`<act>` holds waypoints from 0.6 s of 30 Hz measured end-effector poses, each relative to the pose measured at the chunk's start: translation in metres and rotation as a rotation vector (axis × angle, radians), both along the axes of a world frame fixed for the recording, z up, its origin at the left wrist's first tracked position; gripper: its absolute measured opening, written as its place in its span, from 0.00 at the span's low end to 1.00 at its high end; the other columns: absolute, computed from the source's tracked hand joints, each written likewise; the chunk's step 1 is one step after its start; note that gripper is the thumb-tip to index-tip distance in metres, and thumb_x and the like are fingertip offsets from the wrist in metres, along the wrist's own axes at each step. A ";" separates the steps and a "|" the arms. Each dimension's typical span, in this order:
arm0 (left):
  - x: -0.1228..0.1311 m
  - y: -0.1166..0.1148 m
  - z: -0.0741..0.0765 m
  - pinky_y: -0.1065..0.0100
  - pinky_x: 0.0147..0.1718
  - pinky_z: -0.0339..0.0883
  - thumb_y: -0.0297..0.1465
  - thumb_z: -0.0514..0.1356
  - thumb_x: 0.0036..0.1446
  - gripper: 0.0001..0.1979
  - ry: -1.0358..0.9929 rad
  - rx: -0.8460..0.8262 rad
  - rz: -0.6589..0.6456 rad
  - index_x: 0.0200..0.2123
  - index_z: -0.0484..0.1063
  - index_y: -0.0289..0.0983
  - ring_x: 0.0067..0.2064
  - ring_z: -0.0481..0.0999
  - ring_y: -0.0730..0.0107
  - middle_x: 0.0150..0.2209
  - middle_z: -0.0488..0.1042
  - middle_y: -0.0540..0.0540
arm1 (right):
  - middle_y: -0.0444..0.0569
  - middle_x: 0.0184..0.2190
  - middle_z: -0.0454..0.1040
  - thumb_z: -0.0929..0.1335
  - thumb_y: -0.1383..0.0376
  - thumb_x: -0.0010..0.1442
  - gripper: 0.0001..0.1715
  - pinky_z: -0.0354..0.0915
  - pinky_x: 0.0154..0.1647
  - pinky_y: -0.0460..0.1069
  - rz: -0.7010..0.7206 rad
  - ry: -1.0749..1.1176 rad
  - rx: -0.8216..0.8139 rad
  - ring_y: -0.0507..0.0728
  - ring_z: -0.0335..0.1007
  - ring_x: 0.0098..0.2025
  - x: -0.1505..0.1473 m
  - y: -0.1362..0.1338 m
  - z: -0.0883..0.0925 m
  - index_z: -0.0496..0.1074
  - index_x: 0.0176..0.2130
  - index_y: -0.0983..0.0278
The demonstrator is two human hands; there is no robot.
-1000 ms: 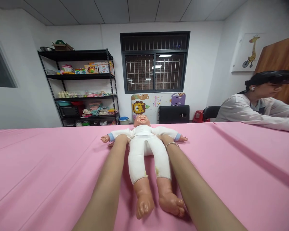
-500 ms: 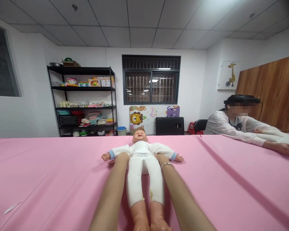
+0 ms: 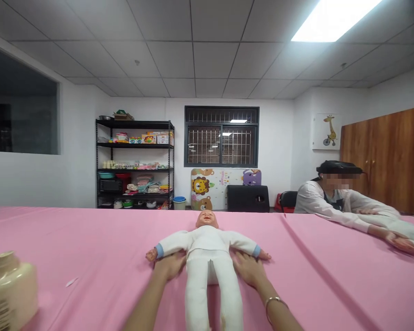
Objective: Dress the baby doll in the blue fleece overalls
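Spreading broadly, a pink tablecloth (image 3: 331, 287) is seen. On it, a white-clothed doll (image 3: 209, 243) is laid face up, its long axis pointed straight away, head at the far edge, legs toward the near side. Beside its waist, the right hand (image 3: 250, 267) is placed loosely outstretched; opposite, the left hand (image 3: 173, 265) is placed, but its grip cannot be told.
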State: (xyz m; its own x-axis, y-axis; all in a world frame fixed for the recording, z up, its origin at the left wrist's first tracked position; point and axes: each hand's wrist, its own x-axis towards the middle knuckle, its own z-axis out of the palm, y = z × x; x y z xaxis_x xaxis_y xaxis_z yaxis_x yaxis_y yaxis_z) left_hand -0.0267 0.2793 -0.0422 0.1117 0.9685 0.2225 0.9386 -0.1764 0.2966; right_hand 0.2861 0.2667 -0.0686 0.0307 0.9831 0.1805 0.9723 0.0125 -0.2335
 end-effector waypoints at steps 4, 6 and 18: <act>-0.036 -0.019 -0.002 0.39 0.55 0.38 0.52 0.41 0.55 0.35 0.115 -0.090 0.167 0.60 0.54 0.39 0.62 0.44 0.43 0.62 0.49 0.39 | 0.50 0.63 0.45 0.49 0.42 0.57 0.40 0.41 0.59 0.67 -0.100 -0.003 -0.083 0.67 0.38 0.63 0.033 -0.019 -0.016 0.49 0.61 0.58; -0.055 -0.024 -0.002 0.39 0.55 0.38 0.51 0.39 0.56 0.35 0.130 -0.120 0.211 0.61 0.52 0.40 0.63 0.42 0.46 0.63 0.45 0.41 | 0.49 0.64 0.42 0.48 0.41 0.56 0.42 0.39 0.60 0.66 -0.177 0.010 -0.116 0.66 0.35 0.64 0.062 -0.030 -0.020 0.48 0.62 0.58; -0.137 -0.073 0.017 0.45 0.49 0.52 0.37 0.41 0.58 0.24 0.131 -0.060 0.612 0.52 0.65 0.34 0.56 0.59 0.48 0.55 0.62 0.35 | 0.52 0.61 0.49 0.54 0.43 0.51 0.42 0.45 0.60 0.65 -0.459 -0.037 -0.106 0.67 0.42 0.63 0.247 -0.145 -0.045 0.55 0.59 0.57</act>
